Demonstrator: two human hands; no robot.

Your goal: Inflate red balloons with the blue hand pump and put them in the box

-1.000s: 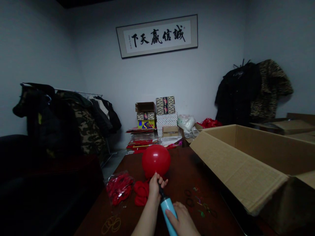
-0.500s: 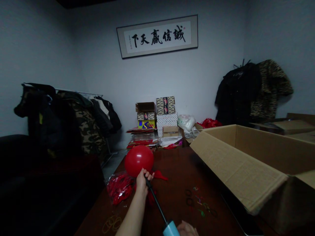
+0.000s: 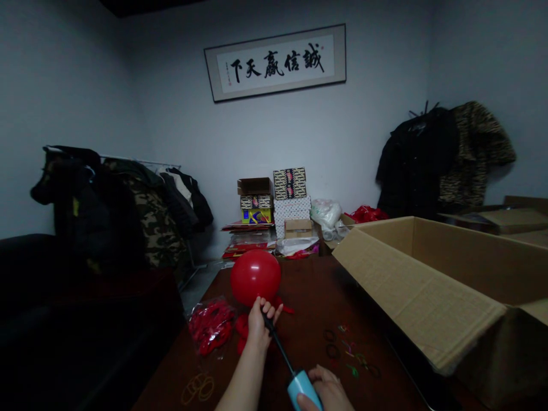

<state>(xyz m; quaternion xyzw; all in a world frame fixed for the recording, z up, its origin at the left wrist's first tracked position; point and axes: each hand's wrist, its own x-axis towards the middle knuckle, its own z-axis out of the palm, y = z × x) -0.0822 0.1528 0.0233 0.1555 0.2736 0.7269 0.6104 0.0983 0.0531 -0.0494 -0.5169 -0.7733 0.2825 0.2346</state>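
A round, inflated red balloon (image 3: 256, 277) stands above my left hand (image 3: 263, 322), whose fingers are closed around its neck at the black end of a hand balloon pump. From there the pump's thin black shaft slants down to its light blue body (image 3: 303, 391). My right hand (image 3: 327, 390) is wrapped around that blue body at the bottom of the view, partly cut off by the frame. A clear bag of red balloons (image 3: 210, 325) lies on the table left of my left hand. Loose red material (image 3: 242, 331) lies just behind my left wrist.
The brown table (image 3: 308, 285) holds tan rubber bands (image 3: 197, 389) at front left and small coloured bands (image 3: 351, 357) at right. An open cardboard box (image 3: 419, 291) stands along the right side. Stacked boxes (image 3: 291, 200) are at the far end.
My left hand and the balloon have shifted right. My right hand has risen further into view along with the blue pump body, its thumb now showing on it.
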